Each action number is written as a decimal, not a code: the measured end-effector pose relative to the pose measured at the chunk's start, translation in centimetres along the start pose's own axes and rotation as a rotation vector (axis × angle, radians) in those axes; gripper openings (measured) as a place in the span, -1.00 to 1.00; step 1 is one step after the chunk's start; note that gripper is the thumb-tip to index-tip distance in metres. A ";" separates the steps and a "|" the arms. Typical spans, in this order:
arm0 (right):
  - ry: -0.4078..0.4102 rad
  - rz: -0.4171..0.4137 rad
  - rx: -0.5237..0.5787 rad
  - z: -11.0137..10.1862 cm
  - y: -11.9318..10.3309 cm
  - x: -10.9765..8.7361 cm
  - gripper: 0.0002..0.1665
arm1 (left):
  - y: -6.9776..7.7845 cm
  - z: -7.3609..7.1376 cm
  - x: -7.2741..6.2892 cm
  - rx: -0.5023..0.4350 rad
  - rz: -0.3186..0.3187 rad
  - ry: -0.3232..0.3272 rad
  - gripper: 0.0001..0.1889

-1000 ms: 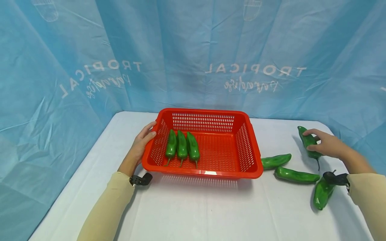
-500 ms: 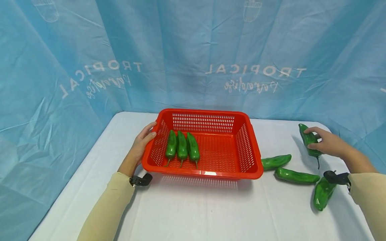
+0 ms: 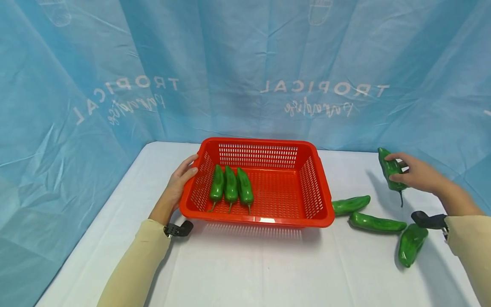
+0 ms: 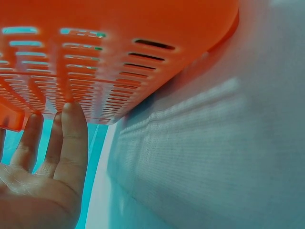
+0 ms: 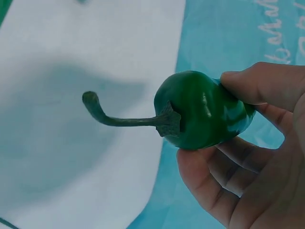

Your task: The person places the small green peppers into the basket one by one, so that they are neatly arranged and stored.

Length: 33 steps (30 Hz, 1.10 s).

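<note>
At the far right of the head view, my right hand (image 3: 420,174) holds a green chili pepper (image 3: 389,170) above the table, tip pointing away. In the right wrist view, thumb and fingers pinch the pepper (image 5: 198,109) around its body; its curved stem sticks out free. On the other side, my left hand (image 3: 178,183) touches the left end of a red plastic basket (image 3: 291,222). Fairly straight fingertips (image 4: 71,114) press against the slotted outer wall in the left wrist view. Inside the basket, three green peppers (image 3: 231,187) lie side by side at the left.
Right of the basket two more green peppers lie on the white tablecloth, one (image 3: 350,205) partly behind the rim, another (image 3: 377,223) just nearer. A third pepper (image 3: 412,245) lies by the right wrist camera (image 3: 429,220). A blue curtain (image 3: 245,64) hangs behind the table.
My right hand has raised the held pepper off the tablecloth, and its shadow has moved apart from it. The left hand, basket and other peppers keep their places.
</note>
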State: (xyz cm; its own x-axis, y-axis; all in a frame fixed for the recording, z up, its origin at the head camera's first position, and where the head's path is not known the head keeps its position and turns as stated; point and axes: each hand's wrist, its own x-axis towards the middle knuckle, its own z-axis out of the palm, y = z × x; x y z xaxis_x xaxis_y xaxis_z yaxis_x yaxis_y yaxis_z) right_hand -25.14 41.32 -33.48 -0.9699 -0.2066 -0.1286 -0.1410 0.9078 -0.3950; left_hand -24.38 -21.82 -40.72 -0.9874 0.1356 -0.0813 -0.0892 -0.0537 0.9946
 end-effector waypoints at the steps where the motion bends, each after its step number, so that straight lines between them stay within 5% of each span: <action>1: -0.005 0.005 0.005 -0.1 -0.3 0.0 -0.28 | 0.0 0.0 0.0 0.000 0.001 0.000 -0.43; 33: 0.039 -0.161 -0.003 -1.9 -10.8 0.1 -0.27 | -0.1 0.0 -0.1 -0.009 0.000 0.001 -0.42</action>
State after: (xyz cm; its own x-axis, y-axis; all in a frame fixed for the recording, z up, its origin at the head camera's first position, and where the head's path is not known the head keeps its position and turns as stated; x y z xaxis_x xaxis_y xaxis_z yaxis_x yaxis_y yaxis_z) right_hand -24.11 32.22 -27.47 -0.9417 -0.3353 -0.0283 -0.2959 0.8652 -0.4048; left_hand -24.26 -21.79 -40.84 -0.9875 0.1346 -0.0818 -0.0909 -0.0629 0.9939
